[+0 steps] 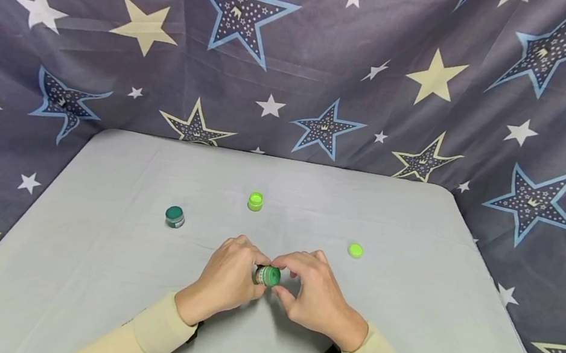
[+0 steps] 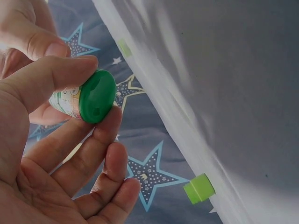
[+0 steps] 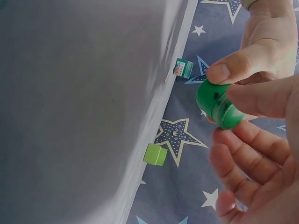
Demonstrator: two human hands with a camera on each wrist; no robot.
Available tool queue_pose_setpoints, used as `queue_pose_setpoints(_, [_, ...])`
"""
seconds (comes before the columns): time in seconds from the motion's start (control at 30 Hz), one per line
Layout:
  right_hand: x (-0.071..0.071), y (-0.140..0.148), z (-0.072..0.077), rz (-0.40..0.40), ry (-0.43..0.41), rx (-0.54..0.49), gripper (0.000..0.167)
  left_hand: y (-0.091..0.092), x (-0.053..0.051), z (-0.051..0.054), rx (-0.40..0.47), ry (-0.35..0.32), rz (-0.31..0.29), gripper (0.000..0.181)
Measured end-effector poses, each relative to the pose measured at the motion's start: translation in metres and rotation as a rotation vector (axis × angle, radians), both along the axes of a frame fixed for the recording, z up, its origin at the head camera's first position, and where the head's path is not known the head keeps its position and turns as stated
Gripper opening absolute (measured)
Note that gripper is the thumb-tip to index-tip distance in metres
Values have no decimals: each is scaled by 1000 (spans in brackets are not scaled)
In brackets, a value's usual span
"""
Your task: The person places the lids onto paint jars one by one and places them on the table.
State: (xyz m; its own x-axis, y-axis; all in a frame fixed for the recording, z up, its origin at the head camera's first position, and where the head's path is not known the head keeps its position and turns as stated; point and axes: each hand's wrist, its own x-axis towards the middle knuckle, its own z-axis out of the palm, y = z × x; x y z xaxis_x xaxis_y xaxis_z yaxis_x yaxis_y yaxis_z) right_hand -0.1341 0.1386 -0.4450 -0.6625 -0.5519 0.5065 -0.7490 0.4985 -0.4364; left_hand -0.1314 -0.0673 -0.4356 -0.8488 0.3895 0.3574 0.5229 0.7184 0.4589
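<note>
A small green jar (image 1: 268, 276) is held between both hands low in the middle of the head view, its round green end turned towards the right hand. My left hand (image 1: 229, 273) grips the jar from the left; in the left wrist view its thumb and fingers are round the jar (image 2: 97, 96). From the other side my right hand (image 1: 313, 296) pinches the jar's end with thumb and fingers. In the right wrist view the jar (image 3: 217, 101) is tilted, with the right thumb and fingertips on its clear, green-rimmed end.
On the grey-white table (image 1: 113, 249) stand a dark green jar (image 1: 175, 217) to the left, a lime green jar (image 1: 255, 201) farther back, and a small lime green round piece (image 1: 355, 250) to the right. A star-patterned cloth (image 1: 301, 51) hangs behind the table.
</note>
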Motion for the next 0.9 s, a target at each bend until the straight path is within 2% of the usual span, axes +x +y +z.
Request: queue_pose_setpoints(0.9, [0,-1,-1,-77,16,16,22,0,1,1,-7,-30,4,28])
